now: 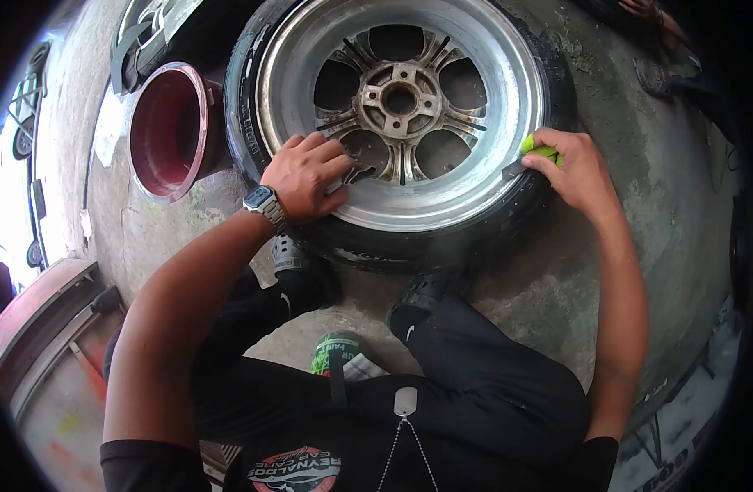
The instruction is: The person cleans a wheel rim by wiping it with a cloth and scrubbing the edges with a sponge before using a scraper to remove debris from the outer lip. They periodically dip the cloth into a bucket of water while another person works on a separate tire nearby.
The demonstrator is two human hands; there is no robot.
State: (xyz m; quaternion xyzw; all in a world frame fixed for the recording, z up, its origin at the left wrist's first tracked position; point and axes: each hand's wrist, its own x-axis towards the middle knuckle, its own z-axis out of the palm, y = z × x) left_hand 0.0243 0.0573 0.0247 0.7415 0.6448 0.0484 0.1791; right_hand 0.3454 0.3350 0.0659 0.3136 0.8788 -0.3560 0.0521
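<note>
Clamped between thumb and fingertips, my right hand's grip is closed on a yellow-green pad, pressing it against the right edge of the wheel, where the silver rim meets the black tyre. Whether the pad is cloth or sponge I cannot tell; a small grey bit shows just beside it under my thumb.

My left hand holds nothing. Its grip is loose, fingers partly curled, and it rests palm down on the lower left of the rim with the fingertips touching the spokes near the hub. A metal wristwatch sits on that wrist.

The wheel lies flat on the concrete floor, face up, right in front of me. I crouch over it with both black shoes tucked against the near side of the tyre. A green can stands on the floor between my legs. A dark red tub lies tipped just beside the tyre on the left, its mouth towards me. A pendant on a chain hangs from my neck.
</note>
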